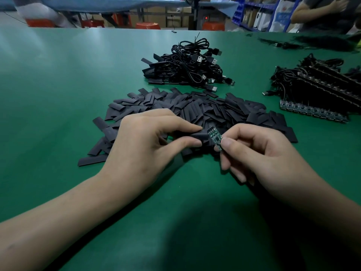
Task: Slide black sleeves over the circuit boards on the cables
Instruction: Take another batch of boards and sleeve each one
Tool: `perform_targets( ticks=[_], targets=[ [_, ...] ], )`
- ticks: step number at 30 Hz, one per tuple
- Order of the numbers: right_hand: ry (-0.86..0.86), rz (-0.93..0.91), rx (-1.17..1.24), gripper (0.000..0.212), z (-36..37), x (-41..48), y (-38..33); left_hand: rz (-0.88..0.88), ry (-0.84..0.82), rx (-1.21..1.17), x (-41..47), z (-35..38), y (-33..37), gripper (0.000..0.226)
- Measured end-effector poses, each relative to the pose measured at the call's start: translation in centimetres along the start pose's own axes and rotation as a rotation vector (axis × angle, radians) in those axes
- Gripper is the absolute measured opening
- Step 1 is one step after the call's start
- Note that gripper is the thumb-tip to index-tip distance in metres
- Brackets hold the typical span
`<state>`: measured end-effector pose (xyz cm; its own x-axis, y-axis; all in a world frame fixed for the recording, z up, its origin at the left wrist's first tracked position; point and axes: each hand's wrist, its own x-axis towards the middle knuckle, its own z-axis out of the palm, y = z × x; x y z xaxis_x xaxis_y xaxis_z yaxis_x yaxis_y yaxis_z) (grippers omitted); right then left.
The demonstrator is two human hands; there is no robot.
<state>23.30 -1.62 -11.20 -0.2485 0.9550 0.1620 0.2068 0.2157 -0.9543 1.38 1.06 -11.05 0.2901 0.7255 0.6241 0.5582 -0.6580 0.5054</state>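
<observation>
Left hand (pixel 148 141) pinches sleeve (pixel 197 136) — right hand (pixel 259 153) pinches board (pixel 214 136).

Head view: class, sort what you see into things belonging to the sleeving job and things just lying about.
Job: left hand, sleeve it pinches, right hand, circuit board it holds, sleeve pile, cable heap, stacked boards.
Lying about: red stools, cardboard boxes, blue shelves.

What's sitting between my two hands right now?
Head view: a black sleeve in your left hand and a green circuit board pinched by your right hand.
</observation>
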Motion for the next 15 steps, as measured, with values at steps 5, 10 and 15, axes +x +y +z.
perform_targets(
  ticks=[5, 10, 15],
  targets=[
    [-0.003, 0.030, 0.007, 0.025, -0.11, 0.04, -0.04, 0.002, -0.015, 0.006, 0.01, 0.10, 0.08, 0.018],
    [0.003, 0.084, 0.020, 0.020, -0.25, 0.01, -0.02, 0.007, -0.015, 0.004, -0.03, 0.13, 0.03, 0.017],
    [-0.041, 0.092, -0.019, 0.020, -0.47, -0.01, -0.01, 0.066, -0.025, 0.064, -0.05, 0.03, -0.28, 0.019]
  ],
)
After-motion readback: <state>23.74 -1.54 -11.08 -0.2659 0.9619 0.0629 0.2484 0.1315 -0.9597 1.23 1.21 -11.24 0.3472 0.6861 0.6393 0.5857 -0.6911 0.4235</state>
